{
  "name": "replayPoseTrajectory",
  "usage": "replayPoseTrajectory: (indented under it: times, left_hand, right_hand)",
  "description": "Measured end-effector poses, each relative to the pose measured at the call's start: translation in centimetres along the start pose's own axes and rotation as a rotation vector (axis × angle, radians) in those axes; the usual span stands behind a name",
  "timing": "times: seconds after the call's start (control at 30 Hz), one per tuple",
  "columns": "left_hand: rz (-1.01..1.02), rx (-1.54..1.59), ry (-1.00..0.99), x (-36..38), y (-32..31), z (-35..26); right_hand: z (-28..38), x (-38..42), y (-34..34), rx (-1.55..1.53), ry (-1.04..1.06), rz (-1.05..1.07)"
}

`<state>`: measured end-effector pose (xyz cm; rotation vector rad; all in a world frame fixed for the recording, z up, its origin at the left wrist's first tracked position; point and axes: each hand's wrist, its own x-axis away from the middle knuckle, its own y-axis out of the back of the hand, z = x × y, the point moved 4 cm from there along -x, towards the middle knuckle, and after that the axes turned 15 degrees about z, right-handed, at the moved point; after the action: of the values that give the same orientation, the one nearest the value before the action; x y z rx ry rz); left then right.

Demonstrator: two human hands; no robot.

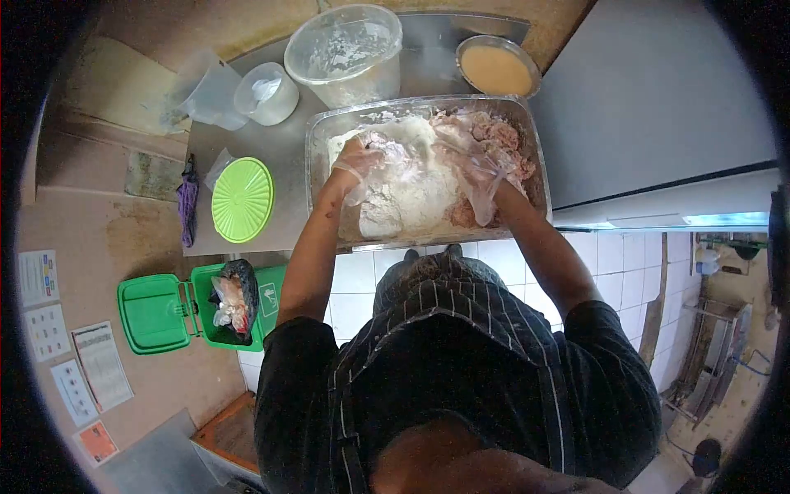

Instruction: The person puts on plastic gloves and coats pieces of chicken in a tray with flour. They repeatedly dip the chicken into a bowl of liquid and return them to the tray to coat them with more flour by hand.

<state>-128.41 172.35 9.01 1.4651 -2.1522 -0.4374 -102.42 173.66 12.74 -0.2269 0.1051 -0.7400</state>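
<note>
A large metal tray (539, 177) holds white flour (411, 206) on its left and middle, and pinkish raw meat pieces (498, 136) on its right. Both my hands wear loose clear plastic gloves. My left hand (362, 162) is down in the flour near the tray's left side, its fingers buried or whitened. Between the flour and the meat, my right hand (473, 169) reaches in, touching both; the glove and flour hide how its fingers lie.
Behind the tray stand a floury clear tub (346, 78), a small tub (267, 95) and a bowl of tan liquid (498, 70). A green lid (243, 200) and purple umbrella (188, 202) lie left. An open green bin (218, 317) stands below; a grey appliance (658, 107) borders the right.
</note>
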Motion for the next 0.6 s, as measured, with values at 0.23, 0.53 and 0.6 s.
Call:
replayPoseTrajectory:
  times: [0.23,0.53,0.6]
  left_hand:
    - [0.058,1.178,0.282,1.2,-3.3,-4.7]
    - [0.084,0.875,0.141,1.3,-5.4,-2.9]
    - [0.072,0.695,0.106,1.1,-6.1,-2.0]
  right_hand:
    - [-0.1,-0.8,-2.9,0.540,-0.201,0.400]
    - [-2.7,1.9,-3.1,0.308,-0.109,0.284]
    - [-2.4,2.5,-3.4,0.865,0.304,0.401]
